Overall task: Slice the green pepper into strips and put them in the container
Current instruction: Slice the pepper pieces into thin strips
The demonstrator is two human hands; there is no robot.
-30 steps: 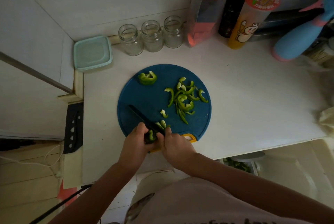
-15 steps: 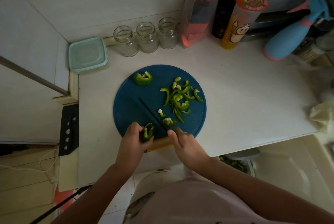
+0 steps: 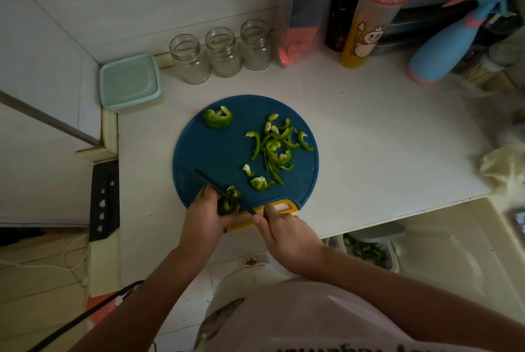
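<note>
1. Left grip [image 3: 203,218]: fingers curled round a small green pepper piece [image 3: 226,206], pinning it down at the near edge of the round dark-blue cutting board [image 3: 216,153], just beside the board's yellow handle slot [image 3: 292,205].
2. Right grip [image 3: 284,233]: closed round the handle of a black-bladed knife [image 3: 211,182]; the handle is hidden inside my fist.
3. The blade runs diagonally away to the left, across the held piece. A cut-off bit [image 3: 234,191] sits against the blade's far side.
4. The board lies close to the near edge of the white worktop [image 3: 369,138], left of its middle.
5. On the board:
   - a loose pile of thin green pepper strips [image 3: 274,147] on the right half
   - an uncut curved pepper chunk [image 3: 218,118] at the far-left rim
   - a small curled offcut [image 3: 259,182] between the pile and the knife
6. A mint-green square plastic container [image 3: 129,82] sits at the worktop's far left corner with its lid on, well apart from the board.
7. Three clear glass jars [image 3: 221,52] stand in a row along the far edge, just beside that container, without lids.
8. A blue spray bottle with pink trim [image 3: 443,50] is towards the far right corner, tilted.
9. A clear tub holding green bits [image 3: 366,251] shows below the worktop's near edge, right of my right arm. It is partly hidden and I cannot tell what the bits are.
</note>
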